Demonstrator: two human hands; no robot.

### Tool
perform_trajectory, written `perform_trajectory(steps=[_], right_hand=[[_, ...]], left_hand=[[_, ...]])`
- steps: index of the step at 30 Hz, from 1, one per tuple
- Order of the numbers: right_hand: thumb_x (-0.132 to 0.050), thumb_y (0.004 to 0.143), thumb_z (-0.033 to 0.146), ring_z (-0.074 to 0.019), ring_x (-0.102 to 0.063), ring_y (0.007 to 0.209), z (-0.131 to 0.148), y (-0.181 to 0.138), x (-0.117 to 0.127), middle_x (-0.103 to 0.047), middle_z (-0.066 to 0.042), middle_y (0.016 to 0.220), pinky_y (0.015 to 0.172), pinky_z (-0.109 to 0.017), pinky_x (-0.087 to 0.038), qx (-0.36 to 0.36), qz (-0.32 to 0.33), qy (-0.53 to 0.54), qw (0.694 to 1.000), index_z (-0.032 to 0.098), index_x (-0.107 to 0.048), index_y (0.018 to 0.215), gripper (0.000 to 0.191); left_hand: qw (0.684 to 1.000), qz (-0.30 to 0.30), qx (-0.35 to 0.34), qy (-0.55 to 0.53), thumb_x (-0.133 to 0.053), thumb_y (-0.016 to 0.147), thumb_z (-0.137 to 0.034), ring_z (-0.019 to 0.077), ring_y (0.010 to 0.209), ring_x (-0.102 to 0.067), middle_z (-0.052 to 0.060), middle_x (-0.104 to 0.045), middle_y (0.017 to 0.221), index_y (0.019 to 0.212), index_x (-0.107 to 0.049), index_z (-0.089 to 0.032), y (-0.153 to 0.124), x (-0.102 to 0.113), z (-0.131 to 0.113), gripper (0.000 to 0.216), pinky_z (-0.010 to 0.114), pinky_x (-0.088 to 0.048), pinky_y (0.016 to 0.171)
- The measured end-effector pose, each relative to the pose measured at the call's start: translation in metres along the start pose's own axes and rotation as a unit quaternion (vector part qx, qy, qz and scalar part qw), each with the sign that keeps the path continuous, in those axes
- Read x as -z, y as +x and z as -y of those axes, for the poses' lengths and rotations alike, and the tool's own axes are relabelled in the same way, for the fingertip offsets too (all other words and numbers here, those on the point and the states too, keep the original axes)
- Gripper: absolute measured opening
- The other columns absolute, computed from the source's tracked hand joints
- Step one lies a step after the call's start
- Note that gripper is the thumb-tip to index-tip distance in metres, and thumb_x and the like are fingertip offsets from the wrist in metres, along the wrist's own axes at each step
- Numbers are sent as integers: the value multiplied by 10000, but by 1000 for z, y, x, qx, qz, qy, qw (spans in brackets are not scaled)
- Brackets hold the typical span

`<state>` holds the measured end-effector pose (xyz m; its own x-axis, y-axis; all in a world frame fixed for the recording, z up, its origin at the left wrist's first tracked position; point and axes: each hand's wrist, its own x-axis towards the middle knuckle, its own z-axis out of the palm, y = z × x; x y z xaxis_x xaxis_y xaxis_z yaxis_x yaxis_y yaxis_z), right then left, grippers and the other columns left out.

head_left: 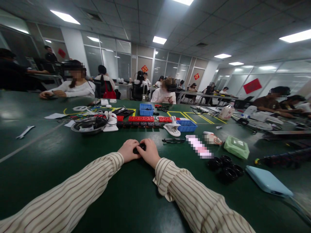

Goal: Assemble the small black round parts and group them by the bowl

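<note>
Where the two striped, cuffed sleeves meet at the centre of the frame, a small black rounded part (139, 148) is held between the left hand (128, 150) and the right hand (150, 152), low over the dark green matte table (73, 161). Both hands are curled closed around the part, so that only its glossy top is seen between the fingers; its full shape cannot be made out.

To the lower right, a cluster of black ring-shaped parts (225, 167) is laid on the table, with a flat light-blue case (267, 181) of smooth finish just beyond them at the right edge. A pale green, rounded-corner box (236, 146) is seen above the rings. Just right of the hands, a thin black loop of cable (173, 140) is laid flat.

Further up, a white plastic clamp-like tool (172, 127) is set beside a blue plastic bin (187, 125), and a row of red and black blocks (142, 120) is lined up left of it. A shallow metal bowl (88, 125) with tangled black cable is placed at centre left, and a steel wrench (24, 132) lies at the far left. Other people are seated at the tables behind.
</note>
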<state>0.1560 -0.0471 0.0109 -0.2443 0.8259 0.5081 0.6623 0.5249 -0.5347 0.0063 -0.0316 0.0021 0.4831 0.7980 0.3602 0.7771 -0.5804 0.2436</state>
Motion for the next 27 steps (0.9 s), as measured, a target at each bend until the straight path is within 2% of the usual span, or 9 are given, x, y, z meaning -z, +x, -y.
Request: perform_trajectory(steps=[3, 6, 9, 12, 17, 27], right_hand=[[-524, 744, 160, -159, -488, 870, 2, 0, 2, -561, -21, 867, 812, -307, -384, 38, 21, 23, 999, 185, -567, 839, 108], [-469, 750, 91, -153, -502, 895, 4, -2, 3, -589, -18, 914, 837, -300, -386, 62, 36, 41, 997, 188, -576, 892, 202], [-477, 766, 140, -165, -500, 952, 5, -3, 3, -580, -35, 1019, 878, -323, -375, 50, 25, 52, 997, 186, -531, 1037, 280], [-502, 783, 247, -188, -491, 987, 3, -4, 1, -557, -65, 1074, 894, -355, -366, 18, 12, 49, 999, 168, -484, 1112, 339], [-502, 791, 335, -196, -495, 952, -1, -2, -2, -545, -83, 1012, 862, -368, -372, -21, -9, 21, 1000, 161, -485, 1078, 336], [-517, 770, 379, -174, -486, 847, 0, -2, -1, -509, -45, 887, 767, -322, -394, -28, -29, -7, 999, 177, -482, 930, 260]], left_hand=[[1000, -3, -6, -16, -612, 634, -361, 231, 920, -520, 68, -578, 955, 840, -621, -174, -1, -2, 2, 278, 362, -401, 859], [1000, 1, 1, -15, -606, 640, -359, 243, 965, -511, 77, -578, 987, 829, -625, -170, -1, -3, 3, 268, 398, -364, 912], [1000, 10, 22, -7, -593, 647, -386, 269, 1046, -476, 91, -556, 1066, 935, -591, -172, -2, -3, 1, 359, 502, -243, 989], [999, 7, 33, -3, -584, 646, -428, 269, 1070, -461, 98, -540, 1096, 1028, -536, -171, -2, -1, -2, 463, 535, -191, 1004], [999, -6, 41, 9, -588, 636, -463, 265, 1068, -459, 88, -547, 1065, 1018, -524, -180, -2, 1, -4, 480, 543, -173, 1007], [999, -8, 49, 14, -576, 665, -416, 251, 982, -506, 76, -580, 966, 869, -577, -171, 0, -1, -1, 319, 519, -227, 987]])
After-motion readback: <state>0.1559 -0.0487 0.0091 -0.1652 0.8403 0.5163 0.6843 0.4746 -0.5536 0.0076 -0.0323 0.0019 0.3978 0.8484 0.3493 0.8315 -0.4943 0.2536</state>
